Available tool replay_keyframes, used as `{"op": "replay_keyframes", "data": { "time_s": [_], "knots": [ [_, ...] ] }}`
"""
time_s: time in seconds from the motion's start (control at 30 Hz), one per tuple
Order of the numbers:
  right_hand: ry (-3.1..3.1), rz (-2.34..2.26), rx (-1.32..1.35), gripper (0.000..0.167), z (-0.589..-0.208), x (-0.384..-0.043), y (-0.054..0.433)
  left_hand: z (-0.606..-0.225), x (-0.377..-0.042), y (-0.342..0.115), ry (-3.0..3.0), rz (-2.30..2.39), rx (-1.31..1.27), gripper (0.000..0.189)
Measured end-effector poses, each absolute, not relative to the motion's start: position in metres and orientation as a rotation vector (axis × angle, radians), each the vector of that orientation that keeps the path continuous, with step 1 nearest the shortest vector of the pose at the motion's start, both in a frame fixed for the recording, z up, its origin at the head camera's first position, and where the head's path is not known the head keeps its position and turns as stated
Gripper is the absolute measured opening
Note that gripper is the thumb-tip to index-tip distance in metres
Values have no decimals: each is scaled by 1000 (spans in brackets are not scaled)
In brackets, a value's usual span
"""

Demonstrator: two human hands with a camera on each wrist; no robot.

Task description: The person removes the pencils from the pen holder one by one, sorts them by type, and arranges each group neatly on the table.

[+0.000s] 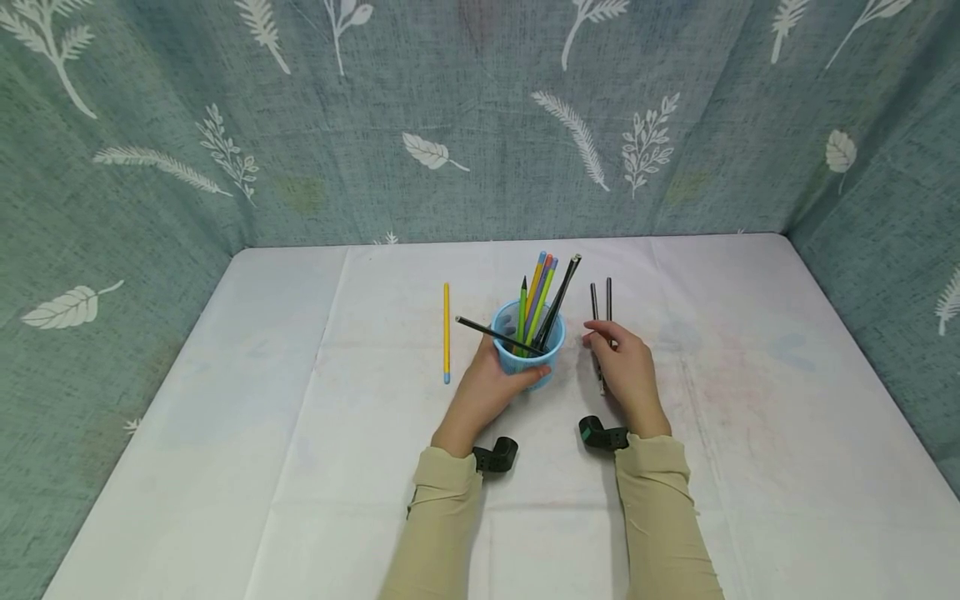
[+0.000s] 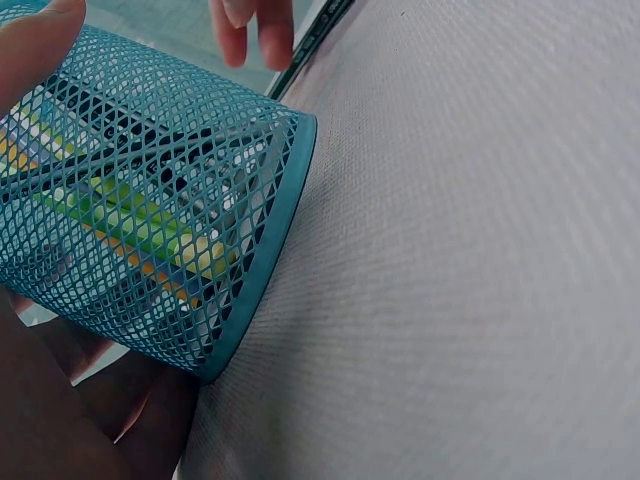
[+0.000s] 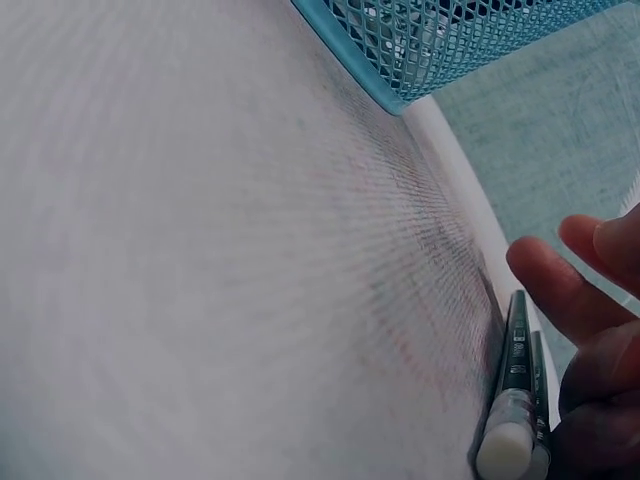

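My left hand (image 1: 483, 392) grips a blue mesh pen cup (image 2: 170, 190) from its near left side, the thumb across the front. Inside stand a green pencil (image 1: 522, 304), several coloured pencils and a few black ones; one black pencil (image 1: 478, 325) leans far out over the left rim. To the right of the cup, two black pencils (image 1: 609, 293) lie side by side on the cloth. Over them is my right hand (image 1: 632, 375), fingers loosely bent. In the right wrist view, the fingertips (image 3: 535, 262) hover beside the white-ended pencils (image 3: 516, 350), with nothing held.
A yellow pencil (image 1: 446, 333) with a blue end lies left of the cup. White cloth (image 1: 360, 517) covers the table, and a grey-green leaf-patterned curtain (image 1: 480, 200) hangs along its back and sides. Each wrist wears a small black camera (image 1: 497, 456).
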State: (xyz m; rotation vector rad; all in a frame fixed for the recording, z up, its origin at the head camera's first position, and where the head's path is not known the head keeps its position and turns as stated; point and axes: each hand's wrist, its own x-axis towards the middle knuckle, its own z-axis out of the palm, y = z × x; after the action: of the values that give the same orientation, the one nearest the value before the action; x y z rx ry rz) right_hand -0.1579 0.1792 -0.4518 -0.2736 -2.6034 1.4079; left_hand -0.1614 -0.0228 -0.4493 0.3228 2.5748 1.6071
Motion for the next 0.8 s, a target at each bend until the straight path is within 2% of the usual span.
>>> {"op": "replay_keyframes", "data": {
  "time_s": [0.4, 0.8],
  "knots": [
    [-2617, 1380, -289, 31, -455, -156, 182, -449, -159, -22, 2588, 1590, 306, 92],
    [-2772, 1082, -329, 37, -451, -156, 184, -449, -160, -22, 2593, 1583, 306, 93]
  ]
}}
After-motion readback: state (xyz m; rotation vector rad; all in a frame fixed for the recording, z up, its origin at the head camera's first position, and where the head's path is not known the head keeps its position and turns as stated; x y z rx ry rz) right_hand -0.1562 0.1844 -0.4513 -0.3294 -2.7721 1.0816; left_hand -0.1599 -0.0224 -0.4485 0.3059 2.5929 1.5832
